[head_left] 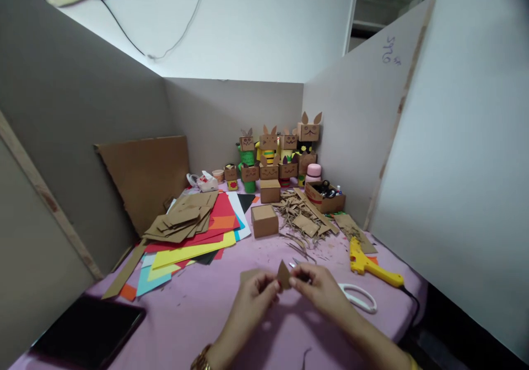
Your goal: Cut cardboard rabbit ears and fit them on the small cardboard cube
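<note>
Between my two hands stands a small pointed leaf-shaped piece of cardboard (283,275). The fingers of my left hand (255,298) pinch its lower left side. From the right, my right hand (316,284) pinches its other edge with thumb and fingertips. Another flat cardboard piece (248,275) shows behind my left hand; whether the hand touches it I cannot tell. White-handled scissors (359,298) lie on the table under and beside my right hand, their blades mostly hidden by it. Beyond my hands sits a plain cardboard box (264,221).
Cardboard animal figures (268,141) stand at the back. Cardboard scraps (303,213), a box of tools (324,196) and a yellow glue gun (372,265) with its cord are on the right. Coloured sheets (194,251), stacked cardboard (182,216) and a black tablet-like device (88,331) lie left. Partitions enclose the table.
</note>
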A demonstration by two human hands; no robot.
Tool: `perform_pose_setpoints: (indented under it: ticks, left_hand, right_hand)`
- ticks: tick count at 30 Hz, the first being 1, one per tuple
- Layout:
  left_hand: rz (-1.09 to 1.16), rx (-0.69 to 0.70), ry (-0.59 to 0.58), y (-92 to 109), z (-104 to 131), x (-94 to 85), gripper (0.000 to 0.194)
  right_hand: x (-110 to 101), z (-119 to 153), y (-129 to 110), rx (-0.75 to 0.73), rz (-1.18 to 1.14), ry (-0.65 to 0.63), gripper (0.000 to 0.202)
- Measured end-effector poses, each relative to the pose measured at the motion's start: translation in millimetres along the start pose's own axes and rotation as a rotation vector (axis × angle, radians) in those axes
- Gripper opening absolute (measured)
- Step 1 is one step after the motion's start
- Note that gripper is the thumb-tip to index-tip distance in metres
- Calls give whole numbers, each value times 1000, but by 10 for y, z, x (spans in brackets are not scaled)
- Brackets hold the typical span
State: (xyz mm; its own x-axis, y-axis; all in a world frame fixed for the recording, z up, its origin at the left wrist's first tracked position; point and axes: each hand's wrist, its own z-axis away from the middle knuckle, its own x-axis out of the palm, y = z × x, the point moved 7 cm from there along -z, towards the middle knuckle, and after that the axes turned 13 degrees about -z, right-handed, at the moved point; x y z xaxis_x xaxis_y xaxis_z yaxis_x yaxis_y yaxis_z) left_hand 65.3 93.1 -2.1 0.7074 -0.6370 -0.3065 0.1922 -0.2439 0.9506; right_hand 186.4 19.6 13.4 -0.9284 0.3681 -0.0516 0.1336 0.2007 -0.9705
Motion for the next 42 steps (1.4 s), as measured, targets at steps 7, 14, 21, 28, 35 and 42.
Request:
perform_pose_setpoints:
  ticks: [7, 14, 21, 28, 35, 42]
  left_hand:
    - [12, 29, 277, -49, -504, -487, 23]
    - [78, -71, 259, -383, -508, -503, 24]
    - [135, -141, 231, -417, -557, -486, 25]
    - [140, -128, 197, -485, -569, -420, 24]
    - [117, -112, 208, -511, -596, -431, 24]
    - [100, -116, 202, -497, -592, -422, 25]
  right_hand:
    - [-329, -1145, 90, -44, 11, 217, 15]
    - [-256, -1651, 272, 14, 19, 197, 15]
    - [-263, -1725, 382, -13, 79, 161, 14]
    - [-271, -1793, 431, -58, 102, 135, 15]
    - [-259, -1754, 374, -61, 141, 141, 14]
    - [-264, -1706, 322, -55, 184, 163, 14]
